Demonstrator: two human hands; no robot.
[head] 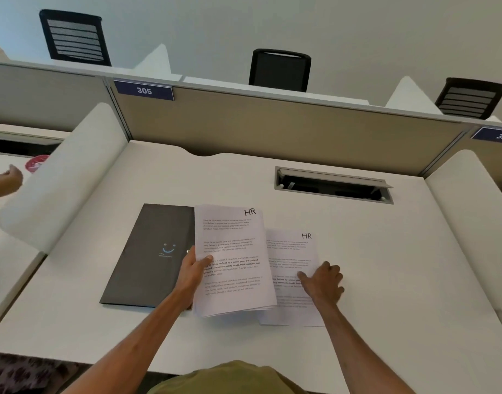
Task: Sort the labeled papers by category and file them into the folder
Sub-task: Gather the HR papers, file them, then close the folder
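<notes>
The left grip [193, 268] is pinching a stack of papers [232, 260] at its left edge, the thumb lying on the top page and the fingers going under. The top page is bearing a handwritten "HR" in its upper right corner. The stack is overlapping the right edge of a dark grey folder [150, 254], which is lying closed and flat on the white counter [386, 265], a small smiling face printed on its cover. The right grip [325, 281] is resting on a single sheet [292, 251], also marked "HR", its fingers loosely bent and holding nothing, a fingertip touching the page. This sheet is lying flat on the counter, its left side tucked under the stack. Behind them a cable hatch [333, 184] is standing open in the counter.
</notes>
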